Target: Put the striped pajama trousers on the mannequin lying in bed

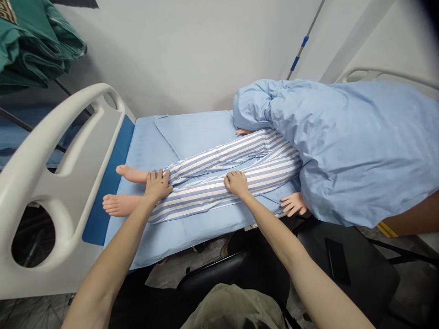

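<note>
A manikin lies on the bed in blue-and-white striped trousers (pixel 202 199), with its bare feet (pixel 121 205) toward the footboard. My left hand (pixel 158 186) rests over the trouser cuffs by the ankles, its fingers stretched out and slightly apart. Around the knee of the nearer leg, my right hand (pixel 237 183) is closed on the striped cloth, fingers curled and their tips hidden. One manikin hand (pixel 294 204) lies palm-up at the mattress's near edge. The upper body is covered by a bunched light-blue quilt (pixel 350 137).
A white-and-blue footboard (pixel 80 169) stands at the left. Light-blue sheeting (pixel 192 125) covers the mattress. In front of the bed are black chairs (pixel 236 274), one with a dark phone-like object (pixel 338 261) on it. Green folded cloth (pixel 34 45) hangs upper left; a pole (pixel 298 57) rises behind.
</note>
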Demonstrator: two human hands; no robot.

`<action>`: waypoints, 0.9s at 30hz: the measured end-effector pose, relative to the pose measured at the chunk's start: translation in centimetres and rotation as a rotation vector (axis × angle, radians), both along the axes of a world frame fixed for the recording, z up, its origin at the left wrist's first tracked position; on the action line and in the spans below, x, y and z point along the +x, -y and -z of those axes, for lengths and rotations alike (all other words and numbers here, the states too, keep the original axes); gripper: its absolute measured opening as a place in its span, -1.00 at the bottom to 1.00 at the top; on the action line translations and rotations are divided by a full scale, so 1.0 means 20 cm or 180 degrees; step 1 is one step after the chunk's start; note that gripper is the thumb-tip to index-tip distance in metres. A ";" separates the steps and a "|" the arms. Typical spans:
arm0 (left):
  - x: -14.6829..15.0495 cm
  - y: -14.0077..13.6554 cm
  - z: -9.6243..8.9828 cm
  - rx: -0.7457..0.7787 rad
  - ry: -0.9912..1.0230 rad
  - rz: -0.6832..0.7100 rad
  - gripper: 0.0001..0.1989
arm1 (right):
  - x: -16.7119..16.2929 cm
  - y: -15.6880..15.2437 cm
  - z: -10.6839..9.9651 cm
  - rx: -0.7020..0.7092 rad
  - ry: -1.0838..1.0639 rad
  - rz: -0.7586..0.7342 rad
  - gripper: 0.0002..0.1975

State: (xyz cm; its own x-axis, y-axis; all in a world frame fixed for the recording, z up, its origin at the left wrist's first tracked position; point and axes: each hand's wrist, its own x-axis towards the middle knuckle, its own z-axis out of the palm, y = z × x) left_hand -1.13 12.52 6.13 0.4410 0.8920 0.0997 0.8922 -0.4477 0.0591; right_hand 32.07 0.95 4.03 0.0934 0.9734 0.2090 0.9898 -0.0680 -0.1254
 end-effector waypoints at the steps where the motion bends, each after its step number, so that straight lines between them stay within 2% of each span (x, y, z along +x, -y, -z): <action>1: 0.00 0.00 0.00 -0.0052 0.0089 0.0003 -0.41 | 0.00 0.00 0.00 0.0000 0.0005 0.0002 -0.63; 5: 0.07 0.08 0.02 0.0000 0.0602 0.0006 -0.54 | 0.01 0.00 0.01 -0.0003 0.0034 0.0004 -0.62; 7: 0.11 0.14 0.06 0.0010 0.0699 -0.0306 -0.69 | 0.01 -0.01 0.01 0.0006 0.0034 0.0033 -0.63; 9: 0.14 0.20 0.10 0.0030 0.0620 -0.0650 -0.75 | 0.01 -0.01 0.01 0.0014 0.0039 0.0076 -0.65; 11: 0.15 0.24 0.13 0.0089 0.0493 -0.0749 -0.73 | 0.00 -0.02 0.01 0.0027 0.0049 0.0109 -0.67; 13: 0.14 0.25 0.13 0.0046 0.0367 -0.0667 -0.69 | 0.00 -0.02 0.01 0.0062 0.0051 0.0132 -0.67; 19: 0.15 0.24 0.05 -0.0858 0.0043 -0.0937 -0.54 | 0.00 -0.01 0.02 0.0139 -0.0003 0.0134 -0.69; 27: 0.17 0.21 0.06 -0.1072 0.0030 -0.1065 -0.49 | 0.00 -0.02 0.02 0.0200 -0.0068 0.0147 -0.69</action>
State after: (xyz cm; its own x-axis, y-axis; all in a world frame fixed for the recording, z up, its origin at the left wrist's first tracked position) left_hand 2.22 8.35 5.01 0.1243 0.9682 -0.2169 0.9829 -0.0903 0.1603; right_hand 32.14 1.31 3.64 0.1429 0.9530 0.2672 0.9828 -0.1048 -0.1518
